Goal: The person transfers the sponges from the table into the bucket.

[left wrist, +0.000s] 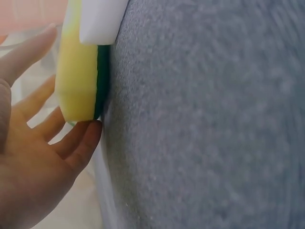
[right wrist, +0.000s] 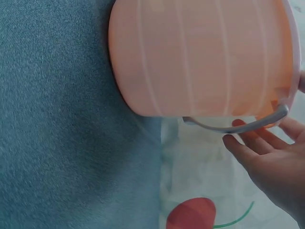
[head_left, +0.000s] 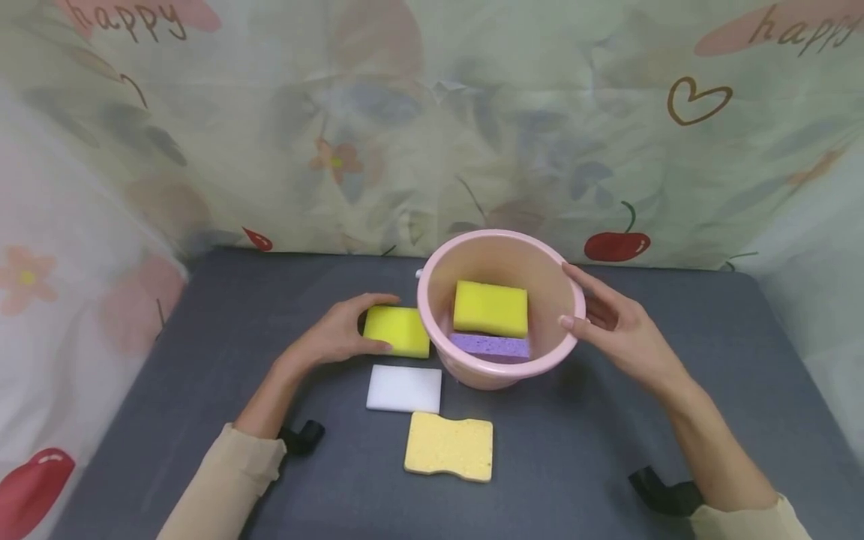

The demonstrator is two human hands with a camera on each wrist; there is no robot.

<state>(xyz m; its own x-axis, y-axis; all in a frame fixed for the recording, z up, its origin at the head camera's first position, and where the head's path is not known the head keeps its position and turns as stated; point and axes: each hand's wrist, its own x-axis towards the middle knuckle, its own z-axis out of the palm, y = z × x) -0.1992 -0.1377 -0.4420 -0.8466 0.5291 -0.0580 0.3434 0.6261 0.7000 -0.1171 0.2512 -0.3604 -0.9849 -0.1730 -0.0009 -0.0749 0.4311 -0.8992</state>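
My left hand (head_left: 340, 330) reaches around a yellow sponge (head_left: 398, 331) lying on the table, thumb by its near edge and index finger by its far edge. The left wrist view shows the sponge's dark green backing (left wrist: 102, 81) against the table, with the fingers spread beside it. On the other side, my right hand (head_left: 617, 322) holds the rim of a pink bucket (head_left: 466, 373), thumb over the inside and fingers outside. Within the bucket are another yellow sponge (head_left: 490, 309) and a purple sponge (head_left: 490, 347). Its grey handle (right wrist: 248, 126) hangs by the right fingers.
Left of the bucket's front lies a white sponge (head_left: 403, 388). Nearer to me is a pale yellow sponge (head_left: 448, 447) with notched sides. The dark table (head_left: 567, 480) ends at a patterned curtain (head_left: 432, 150) behind the bucket.
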